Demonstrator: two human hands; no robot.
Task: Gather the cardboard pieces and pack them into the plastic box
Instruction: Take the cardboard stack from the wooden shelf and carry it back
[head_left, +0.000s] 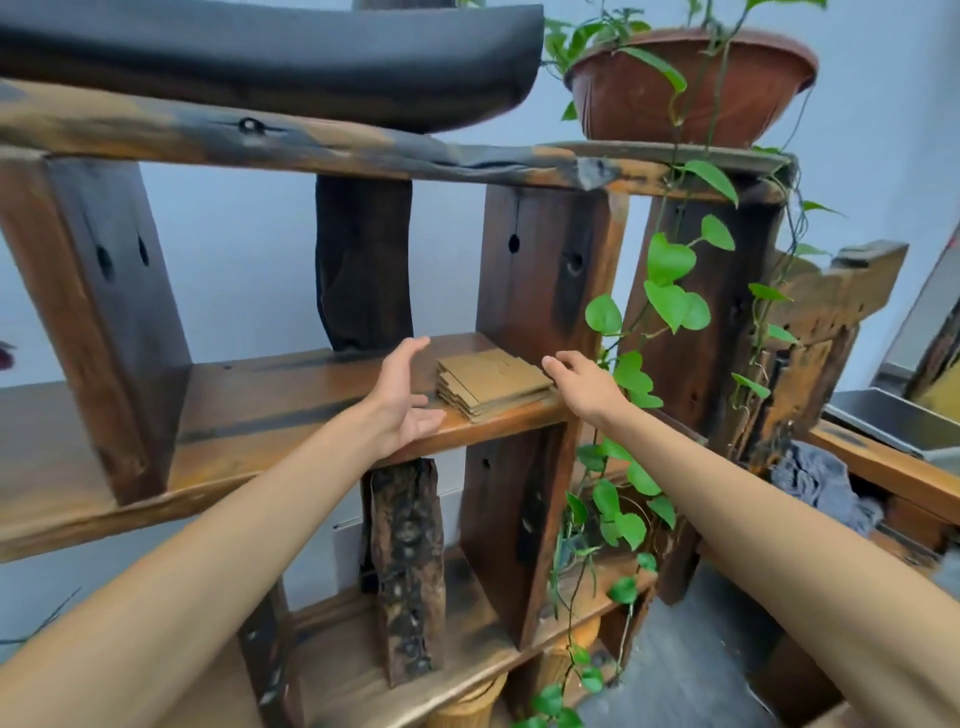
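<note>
A stack of several flat brown cardboard pieces (493, 382) lies on the middle board of a rustic wooden shelf (291, 405), near its right end. My left hand (402, 397) hovers just left of the stack, palm turned toward it, fingers spread, not touching. My right hand (579, 382) reaches in from the right, its fingertips at the stack's right edge, holding nothing. No plastic box is in view.
A thick wooden upright (545, 270) stands right behind the stack. A trailing green vine (670, 291) hangs from a brown pot (691, 83) on the top board, close to my right arm. A dark cushion (260, 52) rests on top. A grey metal tray (898, 421) sits far right.
</note>
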